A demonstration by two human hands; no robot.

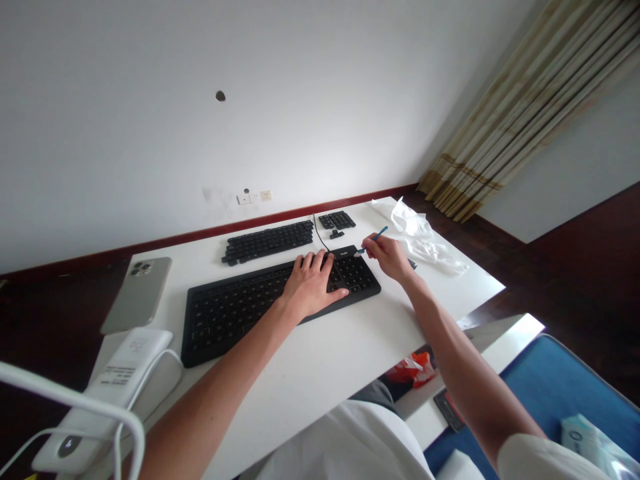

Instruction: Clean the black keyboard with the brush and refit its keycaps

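A black keyboard (225, 313) with its keycaps off lies on the white table. My left hand (311, 283) rests on its right half, palm down and fingers spread. Pinched in my right hand (386, 257) is a slim blue brush (381, 232), its pale tip at the keyboard's upper right edge. Behind the keyboard, loose black keycaps (270, 241) lie in rows. A smaller group of number-pad keycaps (337, 220) sits to their right, with several arrow-like keycaps (337, 234) just in front. The keyboard part under my left palm is hidden.
A phone (137, 293) lies face down at the table's left, near a white power strip-like device (113, 373) with white cables. Crumpled clear plastic (425, 233) covers the right end. A blue seat (565, 387) stands at the right; wall sockets (255, 197) are behind.
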